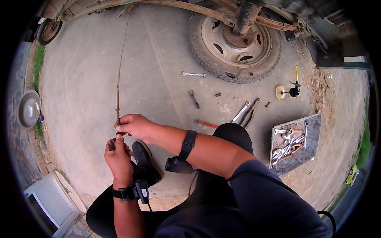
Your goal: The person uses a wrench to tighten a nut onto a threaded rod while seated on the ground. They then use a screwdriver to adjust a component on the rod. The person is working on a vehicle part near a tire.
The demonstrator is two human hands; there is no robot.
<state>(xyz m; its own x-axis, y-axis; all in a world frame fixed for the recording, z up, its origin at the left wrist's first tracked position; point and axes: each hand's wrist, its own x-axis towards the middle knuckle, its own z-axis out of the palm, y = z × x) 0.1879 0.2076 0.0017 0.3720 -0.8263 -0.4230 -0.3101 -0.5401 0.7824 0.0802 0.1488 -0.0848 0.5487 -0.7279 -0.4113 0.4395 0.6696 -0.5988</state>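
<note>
A long, thin, rusty rod [118,85] runs from my hands up toward the vehicle frame at the top. Its near end is thicker and looks coiled or ridged, like a spring or thread. My right hand [137,127] pinches this near end between thumb and fingers. Just below it, my left hand [118,156] is closed with the thumb raised, its tip close to the right fingertips at the rod's end. A small dark piece shows among the left fingers, too covered to name. Both hands are above the ground beside my black shoe [143,156].
A wheel [238,47] lies under a rusty axle at the top. An open-end wrench [193,74], a combination wrench [240,112], pliers [252,113] and a red-handled tool [207,123] lie on the concrete. A tray [313,135] of tools stands right; a metal basin [29,109] left.
</note>
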